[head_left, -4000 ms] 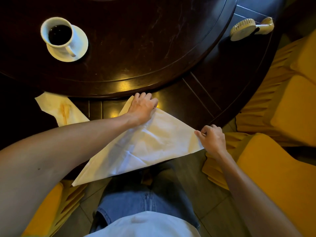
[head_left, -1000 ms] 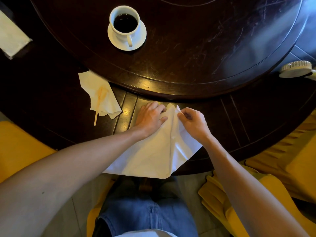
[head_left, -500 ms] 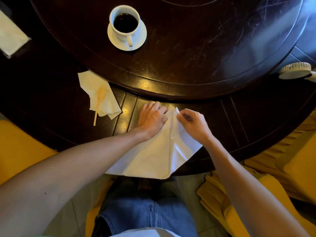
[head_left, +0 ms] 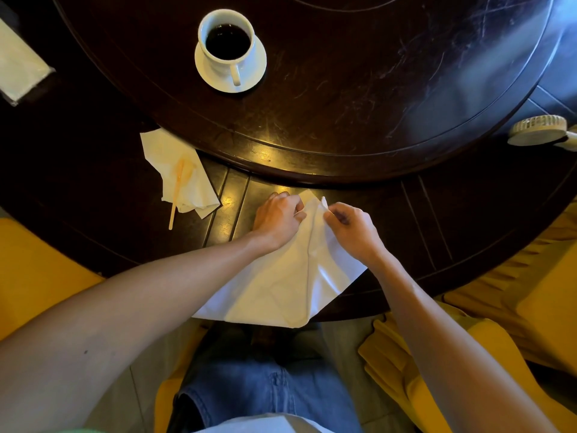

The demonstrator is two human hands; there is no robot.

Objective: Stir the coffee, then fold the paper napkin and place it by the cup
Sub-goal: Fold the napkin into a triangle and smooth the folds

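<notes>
Both our hands gripped the napkin (head_left: 281,285) at the table's (head_left: 437,214) near edge: our left hand (head_left: 276,218), flat before, now pinched it beside our right hand (head_left: 351,229), far from the cup (head_left: 226,46).

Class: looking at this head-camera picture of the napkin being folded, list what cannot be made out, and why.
- Head view: napkin top corner, covered by the left hand and right hand.
- Napkin's near edge: overhangs the table; underside unseen.
- Round cream object: cut by the right edge.
- White packet: cut by the left edge.
</notes>
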